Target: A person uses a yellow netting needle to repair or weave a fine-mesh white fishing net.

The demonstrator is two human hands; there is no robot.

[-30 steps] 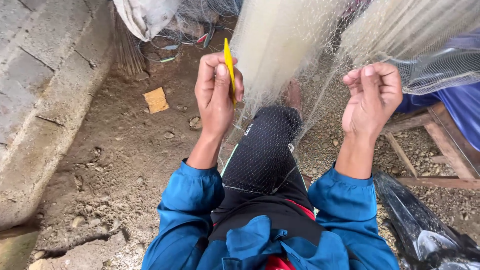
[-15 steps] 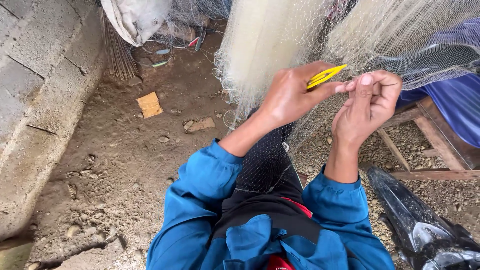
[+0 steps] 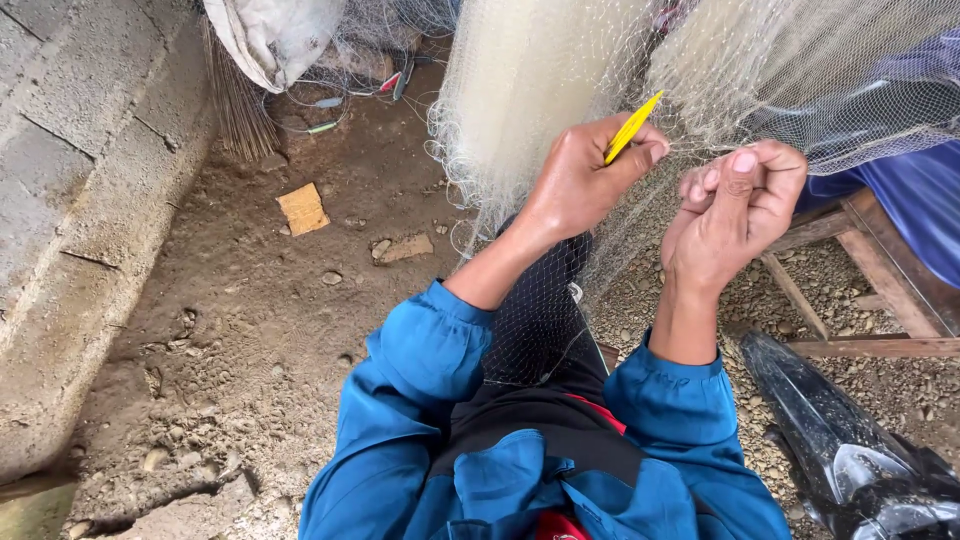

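Dirt floor below, left hand (image 3: pixel 580 180) has raised the yellow needle (image 3: pixel 632 127) beside right hand (image 3: pixel 730 215).

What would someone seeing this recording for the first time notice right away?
Most striking is the pale fishing net hanging across the top, draping down over the person's lap. In front of it, the left hand grips a yellow needle while the right hand pinches the mesh. Bare dirt ground spreads left.

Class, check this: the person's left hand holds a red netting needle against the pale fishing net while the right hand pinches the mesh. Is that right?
Not quite: in the head view the needle in the left hand is yellow, not red. The right hand does pinch the pale net.
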